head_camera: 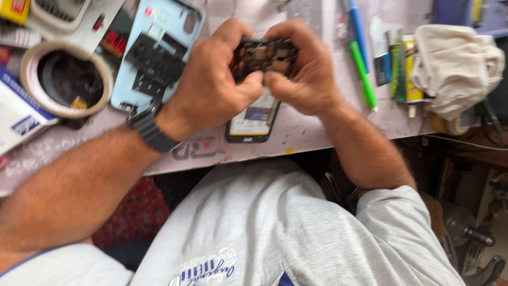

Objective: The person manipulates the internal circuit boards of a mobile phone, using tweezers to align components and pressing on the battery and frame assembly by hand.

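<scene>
1. Fingers: the left hand (pixel 219 79) and the right hand (pixel 304 71) both curl tightly around a small dark device (pixel 263 55), thumbs pressed together at its lower edge, fingertips wrapped over its top and sides.
2. Held object: the small dark device sits between the two hands, raised above the pale worktop (pixel 312 130). Its exposed face is black with mottled brown and tan patches; motion blur prevents finer reading, and the fingers cover its ends.
3. Beneath the hands: a phone (pixel 253 123) lies flat on the worktop, screen up, its upper part hidden by the thumbs.
4. Left wrist: a dark watch band (pixel 150 128) circles it.
5. Left of the hands: a light blue phone shell (pixel 129 63) holds loose black parts; beside it lies a roll of tape (pixel 66 77).
6. Right of the hands: a green pen (pixel 363 74) and a blue pen (pixel 358 29) lie near the right hand; further off, small tubes (pixel 405 66) rest against a crumpled off-white cloth (pixel 455 66).
7. Cut off or unclear: objects along the upper frame edge are cropped; the area below the worktop on the right is dark and indistinct.
</scene>
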